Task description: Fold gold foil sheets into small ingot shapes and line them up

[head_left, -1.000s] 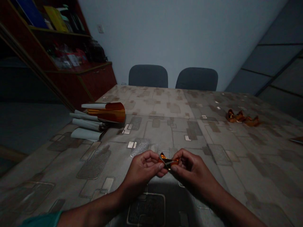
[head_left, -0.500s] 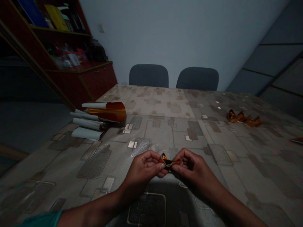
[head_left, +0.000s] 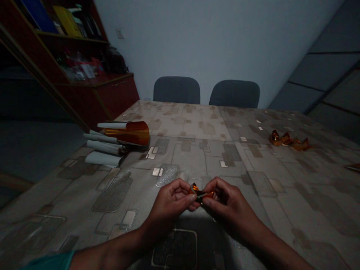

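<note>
Both hands are pressed in toward each other, the left hand (head_left: 171, 205) and the right hand (head_left: 230, 204) each pinching one end of a small twisted piece of orange foil (head_left: 201, 194) between thumb and curled fingers. The foil shows a silvery side along its fold and sits between the fingertips, held above the table near its front edge, with the hands almost touching. A teal sleeve (head_left: 49, 260) shows at the left forearm. The table's patterned cover (head_left: 213, 161) runs out ahead. Toward the far left of the table lie white paper rolls (head_left: 102, 148) beside a curled sheet of orange film (head_left: 135, 134), well apart from the hands. Crumpled orange foil (head_left: 288, 139) lies on the right side of the table. Two dark chairs (head_left: 176, 90) stand beyond the far edge, and a dark red shelf unit (head_left: 84, 77) holding books stands at the left.
</note>
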A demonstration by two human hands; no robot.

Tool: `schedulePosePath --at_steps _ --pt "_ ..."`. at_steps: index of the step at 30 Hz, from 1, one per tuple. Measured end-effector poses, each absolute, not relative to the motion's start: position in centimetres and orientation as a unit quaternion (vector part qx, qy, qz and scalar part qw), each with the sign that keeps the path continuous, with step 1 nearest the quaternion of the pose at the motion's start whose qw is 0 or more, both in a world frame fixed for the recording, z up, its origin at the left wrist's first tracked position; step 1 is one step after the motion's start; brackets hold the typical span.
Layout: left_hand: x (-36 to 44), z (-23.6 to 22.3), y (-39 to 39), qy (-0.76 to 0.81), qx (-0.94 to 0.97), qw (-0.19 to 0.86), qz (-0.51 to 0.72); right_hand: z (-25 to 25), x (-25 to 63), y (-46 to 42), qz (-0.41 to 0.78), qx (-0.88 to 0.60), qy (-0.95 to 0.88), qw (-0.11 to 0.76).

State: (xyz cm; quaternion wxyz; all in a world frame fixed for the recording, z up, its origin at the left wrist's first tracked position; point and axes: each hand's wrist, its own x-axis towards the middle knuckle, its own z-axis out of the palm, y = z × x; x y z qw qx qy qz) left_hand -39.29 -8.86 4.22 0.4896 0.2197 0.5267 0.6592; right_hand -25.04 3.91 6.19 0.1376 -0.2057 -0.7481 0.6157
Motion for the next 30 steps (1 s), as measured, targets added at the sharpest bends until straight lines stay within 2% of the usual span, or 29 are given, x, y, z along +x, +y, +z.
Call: schedulePosePath --at_steps 12,23,26,30 --pt "-39.32 3.27 -8.82 0.500 0.229 0.521 0.653 6.98 -25.46 3.47 0.552 -0.200 -0.796 0.152" --pt "-39.80 4.04 -8.82 0.532 0.251 0.501 0.634 6.45 -25.00 4.35 0.607 -0.210 -0.756 0.126" --pt "-39.61 3.97 -8.83 0.545 0.237 0.479 0.647 6.45 -25.18 4.18 0.640 -0.219 -0.724 0.137" --pt "-39.49 3.76 -9.11 0.547 0.250 0.462 0.652 6.61 -25.16 3.96 0.624 -0.223 -0.733 0.152"
